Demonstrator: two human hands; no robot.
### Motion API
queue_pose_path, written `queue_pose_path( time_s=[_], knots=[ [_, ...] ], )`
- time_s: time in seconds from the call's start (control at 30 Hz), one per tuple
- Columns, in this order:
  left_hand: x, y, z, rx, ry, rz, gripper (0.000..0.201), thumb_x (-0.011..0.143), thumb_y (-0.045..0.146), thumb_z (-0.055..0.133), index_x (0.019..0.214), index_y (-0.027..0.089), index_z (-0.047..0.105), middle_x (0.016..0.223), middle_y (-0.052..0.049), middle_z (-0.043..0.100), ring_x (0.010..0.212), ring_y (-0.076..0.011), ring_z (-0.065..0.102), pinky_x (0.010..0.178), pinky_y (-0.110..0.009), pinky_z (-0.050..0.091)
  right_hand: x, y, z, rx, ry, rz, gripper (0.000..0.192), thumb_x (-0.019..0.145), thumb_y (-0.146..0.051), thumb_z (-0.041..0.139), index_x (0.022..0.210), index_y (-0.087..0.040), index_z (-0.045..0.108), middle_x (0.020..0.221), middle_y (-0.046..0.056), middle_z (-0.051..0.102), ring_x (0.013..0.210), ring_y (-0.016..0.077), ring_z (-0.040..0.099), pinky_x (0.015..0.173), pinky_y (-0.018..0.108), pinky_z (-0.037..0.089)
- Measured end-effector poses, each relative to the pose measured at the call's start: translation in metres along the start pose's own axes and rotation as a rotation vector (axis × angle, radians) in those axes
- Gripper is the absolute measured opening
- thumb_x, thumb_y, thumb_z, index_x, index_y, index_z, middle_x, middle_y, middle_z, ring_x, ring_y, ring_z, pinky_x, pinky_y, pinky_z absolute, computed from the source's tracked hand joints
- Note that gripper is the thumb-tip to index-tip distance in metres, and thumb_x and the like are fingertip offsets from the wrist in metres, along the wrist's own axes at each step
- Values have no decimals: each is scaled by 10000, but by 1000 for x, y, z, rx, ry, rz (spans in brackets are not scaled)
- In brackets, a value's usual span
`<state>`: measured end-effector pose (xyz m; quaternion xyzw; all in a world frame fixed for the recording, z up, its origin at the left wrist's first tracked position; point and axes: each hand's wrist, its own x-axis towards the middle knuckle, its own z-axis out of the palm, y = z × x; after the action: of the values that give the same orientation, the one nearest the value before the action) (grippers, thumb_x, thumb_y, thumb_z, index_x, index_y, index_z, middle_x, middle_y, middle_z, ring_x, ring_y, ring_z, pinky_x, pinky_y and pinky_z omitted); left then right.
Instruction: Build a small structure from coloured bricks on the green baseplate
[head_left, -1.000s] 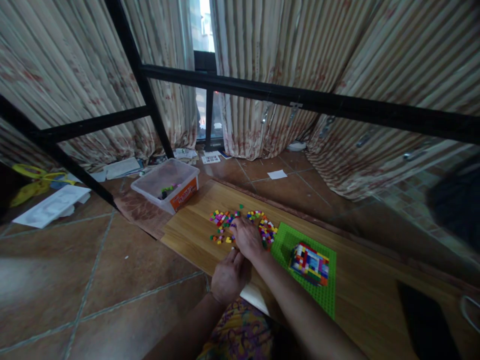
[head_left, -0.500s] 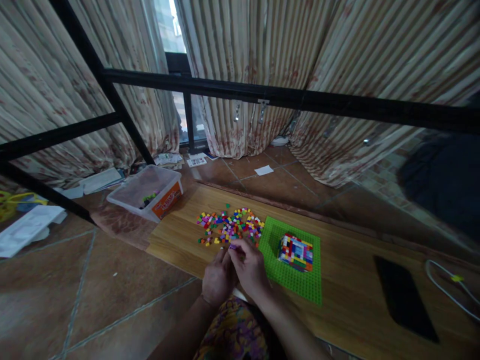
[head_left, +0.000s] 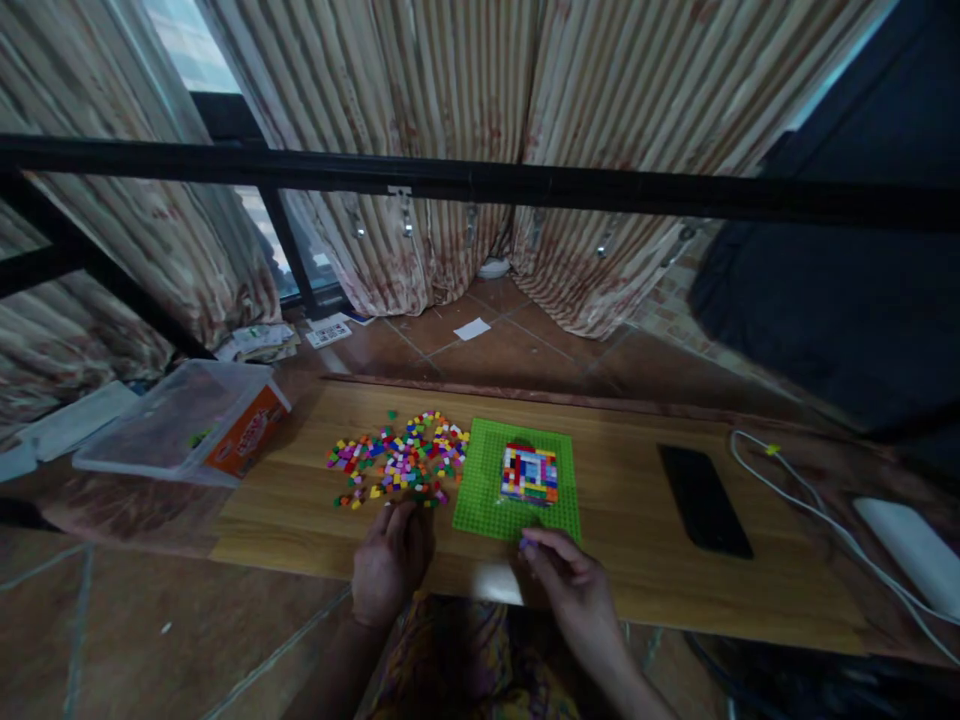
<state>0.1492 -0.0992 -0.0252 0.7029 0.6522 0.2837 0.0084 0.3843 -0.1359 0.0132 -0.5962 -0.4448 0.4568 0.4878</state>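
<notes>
Pinching a small purple brick in our right hand, axis too small to tell; left hand rests loosely curled on the tabletop.

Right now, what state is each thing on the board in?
Left hand: resting on the board, holding nothing.
Right hand: pinching a small purple brick.
Loose bricks: scattered.
Green baseplate: flat, carrying a brick block.
Plastic box: open.
Phone: screen dark.
</notes>
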Motion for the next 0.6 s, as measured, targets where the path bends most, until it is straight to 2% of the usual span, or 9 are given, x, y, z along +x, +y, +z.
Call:
queue_pose_path(
  time_s=[0.17, 0.37, 0.6],
  knots=[
    [1, 0, -1, 27, 14, 19, 233, 911, 284, 447, 1050, 187, 607, 956, -77, 684, 776, -163, 663, 632, -229, 495, 13, 0, -22, 62, 68, -17, 299, 838, -451, 618, 983, -216, 732, 957, 66, 711, 864, 200, 659, 796, 332, 526],
    [3, 0, -1, 50, 13, 34, 223, 910, 272, 448, 1049, 183, 598, 974, -76, 682, 793, -165, 665, 627, -227, 491, 54, -4, -39, -95, 174, -286, 222, 831, -393, 625, 937, -229, 731, 931, 57, 683, 892, 199, 632, 790, 327, 516],
    [4, 2, -2, 69, -6, 16, 229, 904, 268, 460, 1054, 176, 607, 958, -71, 676, 813, -169, 663, 596, -225, 473, 87, -5, -34, -200, 48, -439, 199, 869, -291, 574, 1009, -263, 712, 992, 40, 686, 951, 193, 621, 865, 353, 488]
  ],
)
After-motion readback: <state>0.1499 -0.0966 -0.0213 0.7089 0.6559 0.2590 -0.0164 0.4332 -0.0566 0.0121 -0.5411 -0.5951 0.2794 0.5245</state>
